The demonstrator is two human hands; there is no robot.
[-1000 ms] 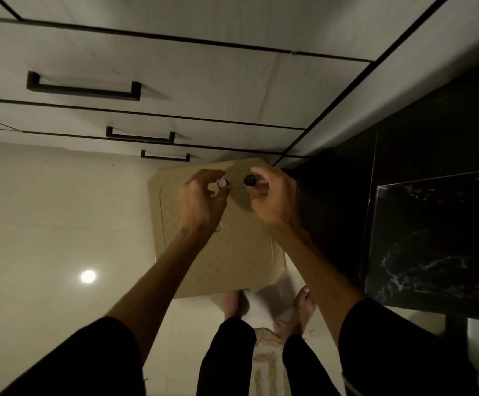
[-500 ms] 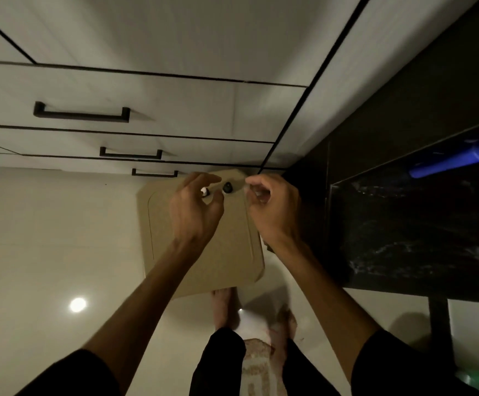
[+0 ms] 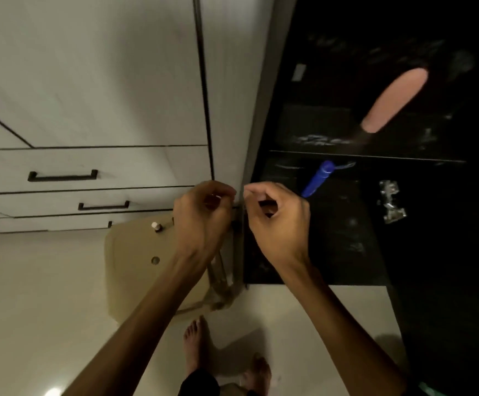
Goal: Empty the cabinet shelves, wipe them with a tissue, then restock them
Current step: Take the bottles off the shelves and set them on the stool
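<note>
The open cabinet (image 3: 347, 224) is dark inside, and its shelf edge (image 3: 375, 158) runs across the right half. On the shelves lie a blue pen-like stick (image 3: 317, 180), a pink oblong thing (image 3: 395, 100) and a shiny crumpled piece (image 3: 391, 202). My left hand (image 3: 201, 221) and my right hand (image 3: 278, 221) are raised side by side at the cabinet's left edge. Their fingers are curled and the thumbs meet the fingertips. Whether either holds something is hidden. A small white-capped bottle (image 3: 155, 225) stands on a tan stool (image 3: 129, 270) below my left hand.
White drawer fronts with black handles (image 3: 62, 175) fill the left. The pale tiled floor (image 3: 32, 295) lies below. My bare feet (image 3: 195, 344) stand beside the stool. A round spot (image 3: 155, 260) marks the stool's top.
The view swung up and right, showing the open cabinet. Both hands rose from above the stool to the cabinet's edge. The white-capped bottle left my left hand and now stands on the stool.
</note>
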